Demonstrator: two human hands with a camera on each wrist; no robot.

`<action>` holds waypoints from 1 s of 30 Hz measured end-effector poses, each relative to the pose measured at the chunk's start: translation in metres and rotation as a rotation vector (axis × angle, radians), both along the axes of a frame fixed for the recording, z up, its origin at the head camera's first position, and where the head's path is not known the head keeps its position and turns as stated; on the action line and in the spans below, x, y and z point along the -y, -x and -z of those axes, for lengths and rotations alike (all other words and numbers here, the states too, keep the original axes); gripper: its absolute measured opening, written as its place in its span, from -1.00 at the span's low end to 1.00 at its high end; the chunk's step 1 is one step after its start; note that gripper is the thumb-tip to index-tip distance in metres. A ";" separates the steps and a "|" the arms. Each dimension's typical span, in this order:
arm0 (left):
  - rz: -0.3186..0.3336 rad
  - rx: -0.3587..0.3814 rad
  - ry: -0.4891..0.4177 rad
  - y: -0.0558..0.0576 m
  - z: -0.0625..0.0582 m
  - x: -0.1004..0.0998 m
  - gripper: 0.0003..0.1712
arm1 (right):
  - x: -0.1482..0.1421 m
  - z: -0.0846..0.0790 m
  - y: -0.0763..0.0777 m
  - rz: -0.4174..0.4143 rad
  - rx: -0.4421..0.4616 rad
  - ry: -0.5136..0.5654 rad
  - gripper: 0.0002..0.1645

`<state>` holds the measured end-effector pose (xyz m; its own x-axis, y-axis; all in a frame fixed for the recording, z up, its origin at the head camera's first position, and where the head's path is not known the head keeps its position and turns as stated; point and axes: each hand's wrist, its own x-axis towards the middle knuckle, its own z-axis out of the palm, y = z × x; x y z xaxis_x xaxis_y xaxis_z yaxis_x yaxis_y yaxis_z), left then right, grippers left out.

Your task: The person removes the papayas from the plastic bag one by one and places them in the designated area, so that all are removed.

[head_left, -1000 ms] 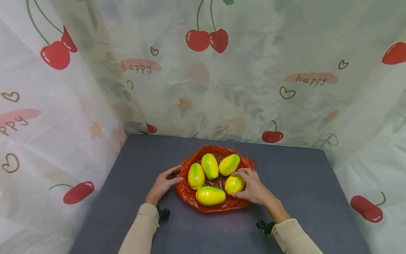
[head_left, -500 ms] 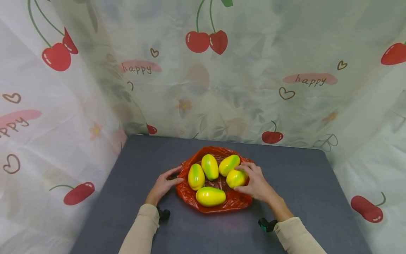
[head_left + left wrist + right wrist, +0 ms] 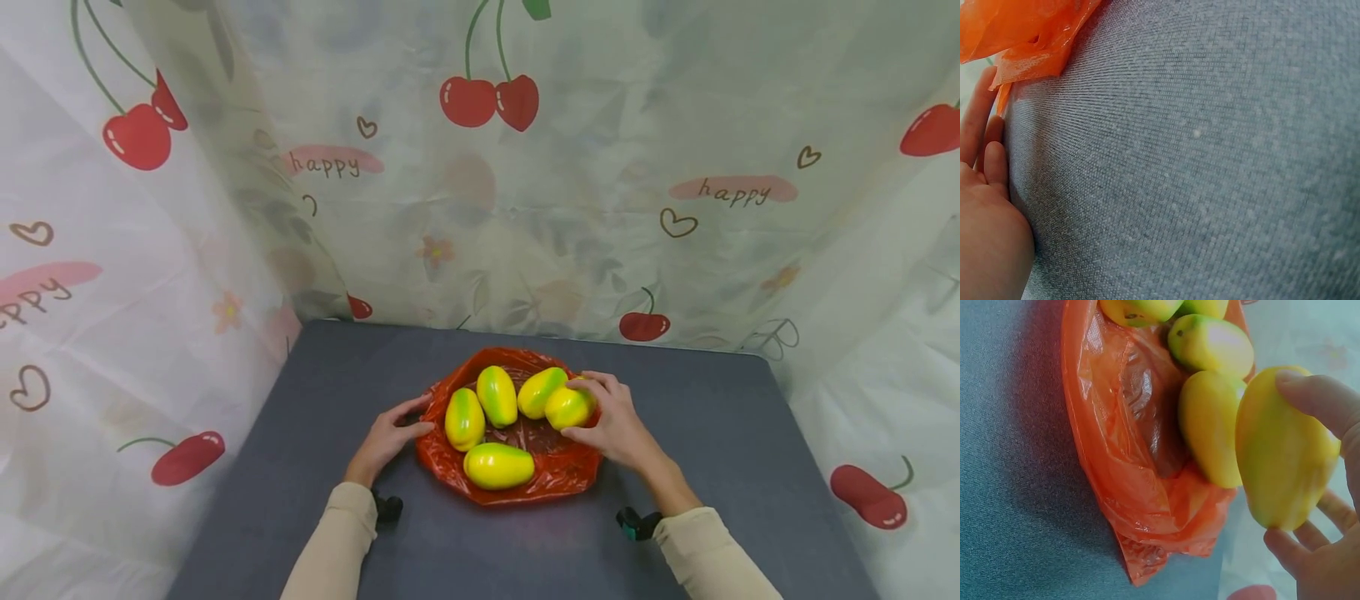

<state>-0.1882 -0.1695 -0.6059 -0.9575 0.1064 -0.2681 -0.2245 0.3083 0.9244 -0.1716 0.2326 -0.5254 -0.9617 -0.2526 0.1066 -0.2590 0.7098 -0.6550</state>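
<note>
Pinching 1 mango [image 3: 567, 408] left of its palm, the right hand [image 3: 617, 425] is at the right rim of the red bag [image 3: 562, 477], near 4 other mangoes [image 3: 498, 466]; left hand [image 3: 387, 435], fingers apart, at the left rim

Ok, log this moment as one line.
right hand: grips yellow-green oval mango; left hand: at edge of red plastic bag; bag: open, four similar mangoes inside

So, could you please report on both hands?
Right hand holding a mango; left hand at edge of red bag. Four more mangoes inside. Nothing visible in the way.
</note>
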 end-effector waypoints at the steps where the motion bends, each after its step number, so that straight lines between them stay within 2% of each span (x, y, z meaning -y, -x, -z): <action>1: -0.001 -0.002 0.002 0.000 0.000 0.000 -0.29 | -0.001 0.000 0.001 0.004 -0.002 0.000 -0.18; 30: -0.026 0.040 0.018 -0.001 0.000 0.000 -0.29 | -0.040 0.017 0.024 0.163 -0.009 0.002 -0.19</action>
